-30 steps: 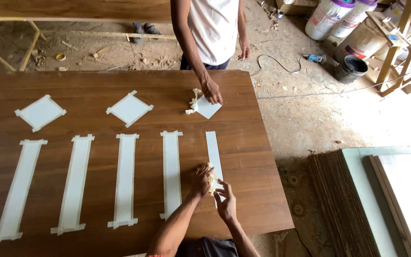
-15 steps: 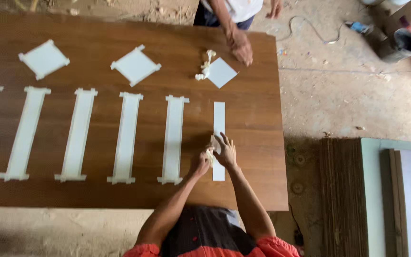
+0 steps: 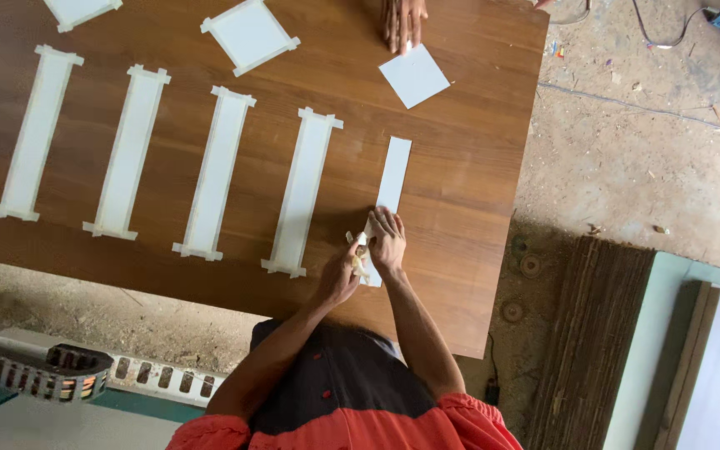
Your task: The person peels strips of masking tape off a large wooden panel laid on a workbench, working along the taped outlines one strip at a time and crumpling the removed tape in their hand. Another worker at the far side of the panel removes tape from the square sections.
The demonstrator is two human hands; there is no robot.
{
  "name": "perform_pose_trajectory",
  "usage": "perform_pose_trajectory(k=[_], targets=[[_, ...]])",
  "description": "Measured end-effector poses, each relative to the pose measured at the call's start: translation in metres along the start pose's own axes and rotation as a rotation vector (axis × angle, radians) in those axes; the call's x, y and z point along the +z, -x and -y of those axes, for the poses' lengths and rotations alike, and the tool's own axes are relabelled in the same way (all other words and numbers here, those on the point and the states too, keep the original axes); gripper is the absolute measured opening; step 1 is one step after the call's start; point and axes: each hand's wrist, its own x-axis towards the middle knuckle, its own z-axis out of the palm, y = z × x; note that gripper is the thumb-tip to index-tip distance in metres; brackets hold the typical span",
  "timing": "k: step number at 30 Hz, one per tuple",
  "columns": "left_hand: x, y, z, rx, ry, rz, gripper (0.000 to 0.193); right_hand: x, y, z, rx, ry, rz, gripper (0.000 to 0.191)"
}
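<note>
Pressing right hand (image 3: 387,242) flat on thin white strip (image 3: 390,193); left hand (image 3: 341,275) pinching tape wad (image 3: 359,252). Strip light, flexible; hold by edges.

Soft, even daylight fills the scene, bright without harshness. The brown wood-grain worktop (image 3: 477,192) shows a mild sheen but no strong glare, and the pale rectangular strips (image 3: 300,193) on it read clean and unclipped. A soft shadow falls on the dusty concrete floor (image 3: 643,167) just beyond the worktop's right edge, and a darker band lies under its near edge. Focus is sharp at the centre; the red sleeves (image 3: 477,425) at the bottom look slightly soft. Straight edges bend little toward the frame's corners.
</note>
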Motion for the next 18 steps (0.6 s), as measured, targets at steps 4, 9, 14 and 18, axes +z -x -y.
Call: perform_pose_trajectory(k=[4,9,14,18], targets=[[-0.008,0.015,0.011,0.060,-0.018,0.056,0.083,0.000,0.007,0.005,-0.009,-0.027,0.003,0.044],[-0.026,0.028,0.024,0.139,-0.073,0.031,0.090,0.000,0.016,0.014,-0.021,-0.025,0.008,0.048],[-0.041,0.014,0.034,0.169,-0.253,0.045,0.089,0.001,0.029,0.031,0.031,-0.016,0.007,0.047],[-0.041,0.002,0.026,0.126,-0.270,0.092,0.084,-0.001,0.041,0.045,0.055,-0.063,0.011,0.050]])
